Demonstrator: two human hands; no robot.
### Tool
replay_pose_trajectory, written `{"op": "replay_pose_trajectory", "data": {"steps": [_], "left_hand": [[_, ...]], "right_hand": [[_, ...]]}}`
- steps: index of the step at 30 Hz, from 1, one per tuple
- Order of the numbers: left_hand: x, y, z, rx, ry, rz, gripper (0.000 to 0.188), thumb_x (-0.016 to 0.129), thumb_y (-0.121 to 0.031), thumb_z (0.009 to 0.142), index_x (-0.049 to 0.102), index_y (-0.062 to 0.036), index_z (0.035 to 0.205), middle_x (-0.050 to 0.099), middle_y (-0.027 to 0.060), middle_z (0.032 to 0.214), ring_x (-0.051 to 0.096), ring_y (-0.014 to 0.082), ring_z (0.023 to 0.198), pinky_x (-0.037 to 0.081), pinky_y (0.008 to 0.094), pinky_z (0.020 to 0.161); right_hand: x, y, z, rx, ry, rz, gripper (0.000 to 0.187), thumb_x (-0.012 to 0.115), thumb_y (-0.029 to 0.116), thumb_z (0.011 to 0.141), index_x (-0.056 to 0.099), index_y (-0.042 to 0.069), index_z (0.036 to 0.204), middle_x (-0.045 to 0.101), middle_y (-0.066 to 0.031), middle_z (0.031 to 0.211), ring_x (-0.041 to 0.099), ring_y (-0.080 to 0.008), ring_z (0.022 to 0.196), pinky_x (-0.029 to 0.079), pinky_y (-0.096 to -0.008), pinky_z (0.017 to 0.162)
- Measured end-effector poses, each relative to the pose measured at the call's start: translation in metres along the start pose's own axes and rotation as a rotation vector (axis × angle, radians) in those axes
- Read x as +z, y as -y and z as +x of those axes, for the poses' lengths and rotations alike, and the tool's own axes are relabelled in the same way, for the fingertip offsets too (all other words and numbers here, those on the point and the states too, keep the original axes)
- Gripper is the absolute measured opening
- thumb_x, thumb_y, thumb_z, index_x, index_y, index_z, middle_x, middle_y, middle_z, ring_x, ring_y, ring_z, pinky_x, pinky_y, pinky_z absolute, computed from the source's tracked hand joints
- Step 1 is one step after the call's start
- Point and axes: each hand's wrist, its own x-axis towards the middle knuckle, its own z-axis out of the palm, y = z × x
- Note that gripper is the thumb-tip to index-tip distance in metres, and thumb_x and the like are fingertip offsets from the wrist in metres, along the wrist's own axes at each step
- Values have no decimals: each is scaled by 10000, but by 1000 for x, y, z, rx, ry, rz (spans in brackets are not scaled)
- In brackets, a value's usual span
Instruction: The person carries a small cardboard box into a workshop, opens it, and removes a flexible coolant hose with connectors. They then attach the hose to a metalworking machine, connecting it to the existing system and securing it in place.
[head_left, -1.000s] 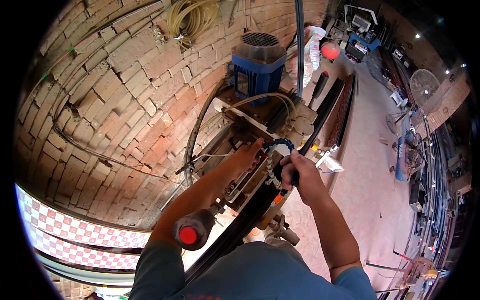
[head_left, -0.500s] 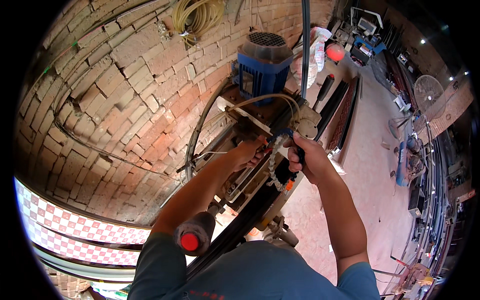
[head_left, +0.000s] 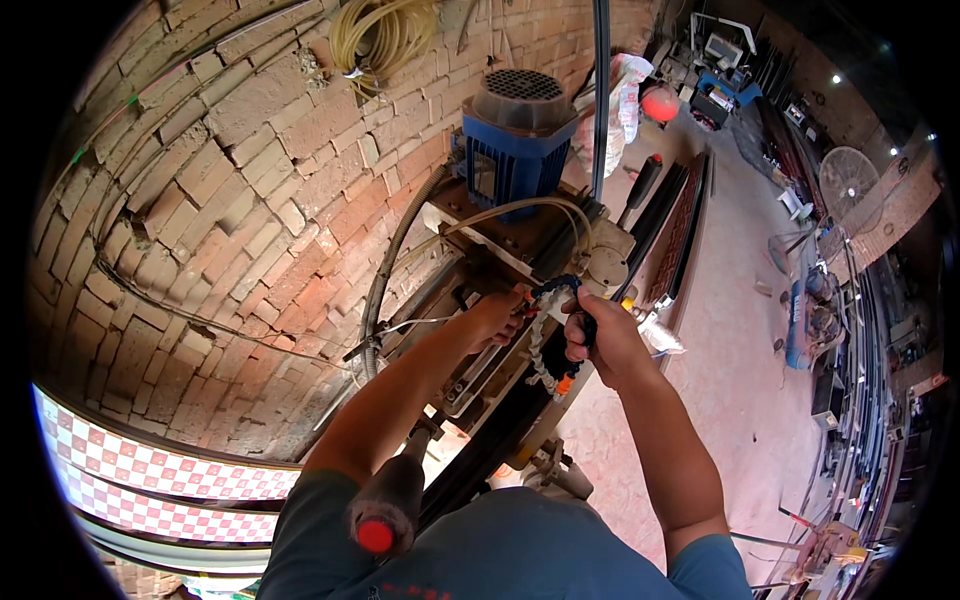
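Both my hands are closed on a dark segmented coolant hose (head_left: 560, 283) that arches between them. My left hand (head_left: 497, 320) pinches its left end, where a bit of orange shows at the fingertips. My right hand (head_left: 608, 338) wraps its right end, thumb on top, and hides part of it. Just below the arch hangs a whitish segmented hose (head_left: 538, 345), with an orange nozzle (head_left: 565, 384) near its lower end. Behind the hands stands a machine with a blue motor (head_left: 515, 145) on top and a pale round cover (head_left: 606, 266) to the right.
A grey handle with a red end (head_left: 376, 536) sticks out beside my left upper arm. Another lever (head_left: 641, 188) rises right of the motor. A brick wall (head_left: 250, 240) runs along the left, with a coiled yellowish hose (head_left: 385, 40). Long profiles and a fan (head_left: 850, 185) stand at right.
The whole view has shifted slightly. The dark hose shows more of its arch between my hands, and my right hand has turned a little around its end. Both hands keep their hold.
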Motion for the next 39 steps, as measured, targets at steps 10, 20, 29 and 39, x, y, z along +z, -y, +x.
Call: {"op": "replay_pose_trajectory", "data": {"steps": [10,20,29,39], "left_hand": [[5,-2,-5,-11,-13,-99,445,344,-492,1075,563,-117,982,272,-63,624,212,83,500,203,255,462],[-5,24,-11,211,-377,403,467,440,-478,1042,567,-33,1104,618,130,759,618,270,700,472,409,615],[24,20,-32,744,-672,1190,446,709,-338,868,538,-25,1137,642,195,1063,670,412,909,545,492,746],[33,3,2,664,-768,1620,420,721,-406,848,561,-24,916,660,121,722,701,300,675,560,396,591]], "right_hand": [[2,0,-4,-10,-31,-96,391,442,357,1058,561,-16,1062,504,-61,613,506,-204,512,424,-335,537],[0,-5,1,-45,-22,-119,398,461,368,1038,554,-15,1092,502,-63,610,503,-202,499,420,-334,527],[5,0,3,-33,-40,-227,417,444,389,1042,530,-14,1106,491,-58,614,467,-175,463,390,-307,483],[6,-3,3,-18,-39,-157,398,429,395,1060,518,8,1081,404,-26,575,344,-130,400,318,-298,435]]}}
